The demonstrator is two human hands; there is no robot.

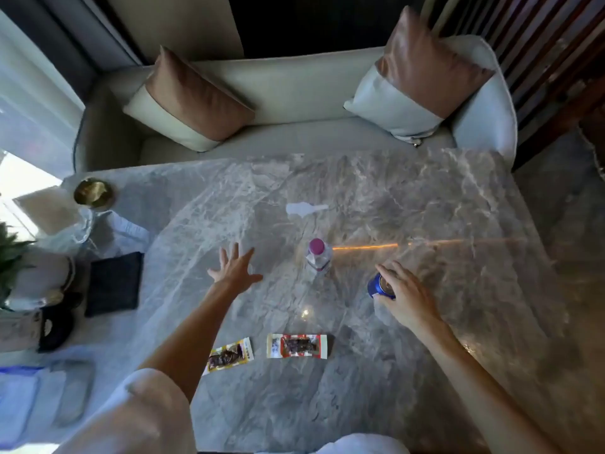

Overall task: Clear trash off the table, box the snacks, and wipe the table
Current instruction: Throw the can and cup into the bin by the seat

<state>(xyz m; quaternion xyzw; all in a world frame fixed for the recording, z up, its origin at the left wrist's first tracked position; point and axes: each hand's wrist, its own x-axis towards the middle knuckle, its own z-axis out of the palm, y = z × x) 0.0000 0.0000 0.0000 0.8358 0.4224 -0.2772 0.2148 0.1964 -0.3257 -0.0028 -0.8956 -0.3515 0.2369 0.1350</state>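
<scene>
The right hand (404,291) closed round the light, rigid, likely slippery can (379,286) at its sides, while the left hand (235,268) hovered spread and empty.

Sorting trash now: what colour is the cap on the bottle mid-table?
Pink-magenta cap on the clear bottle, seen in the head view.
</scene>
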